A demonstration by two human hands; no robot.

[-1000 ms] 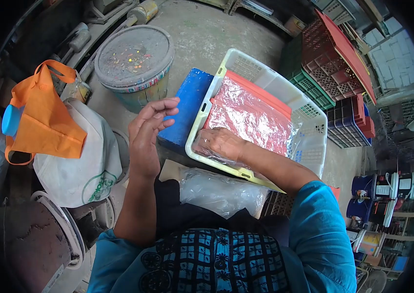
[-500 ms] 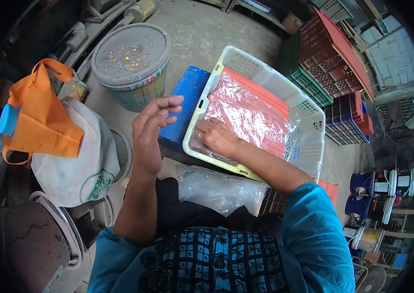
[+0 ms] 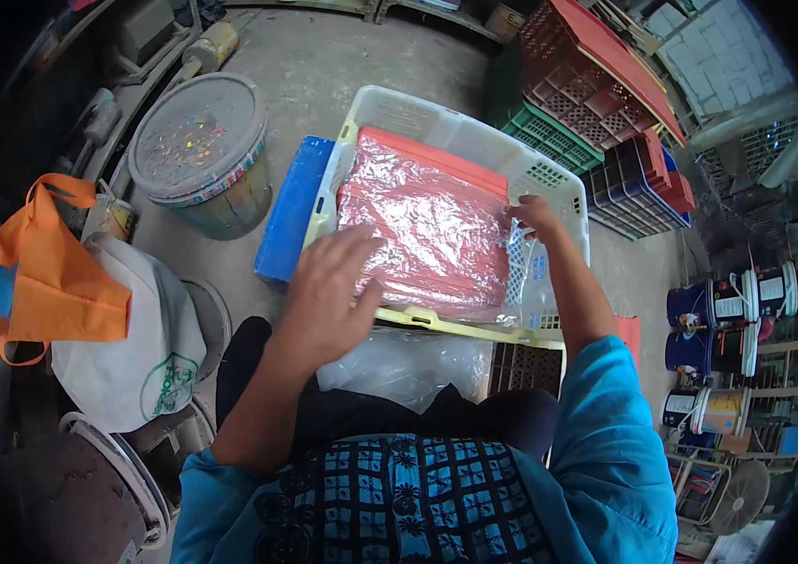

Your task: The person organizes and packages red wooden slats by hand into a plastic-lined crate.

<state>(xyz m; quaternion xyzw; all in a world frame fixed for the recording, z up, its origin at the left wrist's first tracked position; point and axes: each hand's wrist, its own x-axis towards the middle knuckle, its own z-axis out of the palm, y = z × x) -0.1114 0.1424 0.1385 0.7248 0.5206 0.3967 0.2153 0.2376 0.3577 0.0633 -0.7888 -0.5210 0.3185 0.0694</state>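
Observation:
A stack of flat red pieces (image 3: 436, 155) lies in a white and yellow plastic crate (image 3: 446, 101), with a shiny clear plastic sheet (image 3: 432, 235) spread over it. My left hand (image 3: 328, 291) hovers over the crate's near left rim, fingers spread, and holds nothing. At the stack's right edge, my right hand (image 3: 535, 218) has its fingers bent around the margin of the sheet. Its fingertips are partly hidden. Right of the stack, the crate's latticed floor shows. Below the crate's near rim lies a bundle of clear plastic (image 3: 408, 367).
A blue box (image 3: 291, 211) stands against the crate's left side. Farther left are a paint-spattered lidded bucket (image 3: 197, 146), a white sack (image 3: 126, 329) and an orange bag (image 3: 65, 268). Stacked crates (image 3: 587, 75) rise at the back right, with paint pails (image 3: 733, 310) at the far right.
My right hand has crossed from the stack's left side to its right edge. My left hand has come down and forward to the near left rim, its fingers spreading. The view has shifted.

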